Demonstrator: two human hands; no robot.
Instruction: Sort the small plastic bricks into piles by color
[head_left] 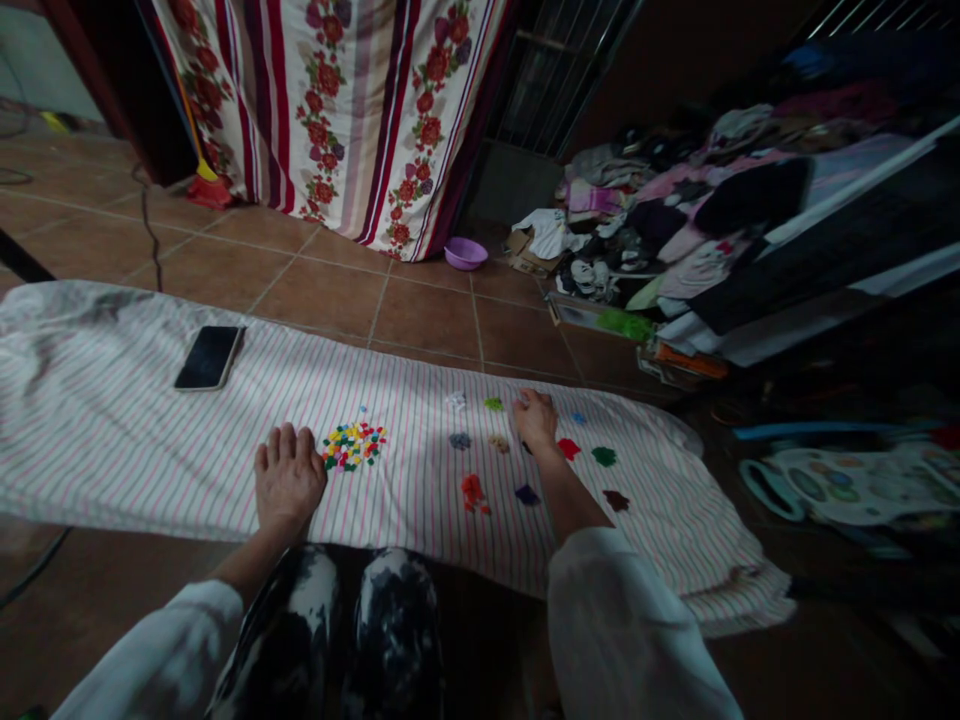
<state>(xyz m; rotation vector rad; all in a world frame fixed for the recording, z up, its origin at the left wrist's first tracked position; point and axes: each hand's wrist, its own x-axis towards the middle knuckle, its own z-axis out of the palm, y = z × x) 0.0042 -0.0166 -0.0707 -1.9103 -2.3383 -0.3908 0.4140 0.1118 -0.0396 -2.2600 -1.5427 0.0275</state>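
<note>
My left hand (291,475) lies flat on the striped cloth, fingers stretched out, just left of a mixed pile of small coloured pieces (356,446). A single blue piece (364,409) sits above that pile. Farther right, my right hand (535,418) rests with curled fingers among single-colour piles; whatever it may hold is hidden. Around it are a light green pile (493,404), a tan pile (498,443), a red pile (568,449) and a light blue pile (578,417). Closer to me lie an orange pile (472,491) and a dark blue pile (527,495).
The striped cloth (405,400) covers a long, narrow surface. A phone (209,358) lies at its left. White (456,401), grey (460,440), green (604,456) and brown piles (616,499) are also on the cloth. Beyond stand a purple basin (466,254) and heaped clothes (630,210).
</note>
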